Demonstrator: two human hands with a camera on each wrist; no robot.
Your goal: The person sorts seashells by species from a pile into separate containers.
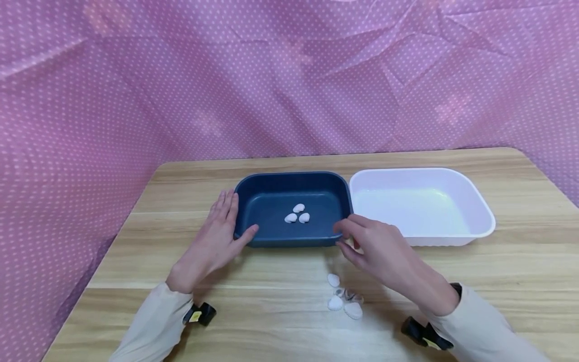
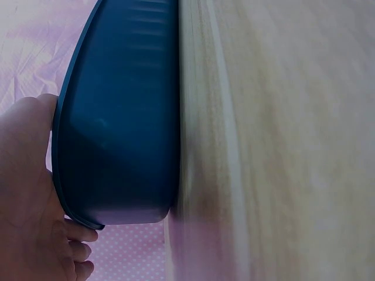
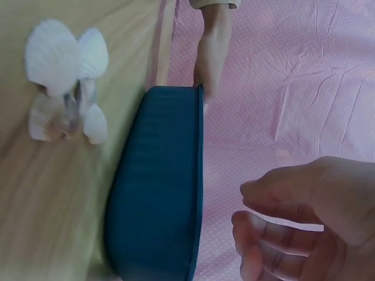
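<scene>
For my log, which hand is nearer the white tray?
Right: right hand by the near-left corner of the white tray; left hand touching the left end of the blue tray.

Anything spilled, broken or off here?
Nothing stands out. The blue tub and white tub sit upright side by side; three shells lie inside the blue one, others cluster on the table. Small chips would be hard to see.
</scene>
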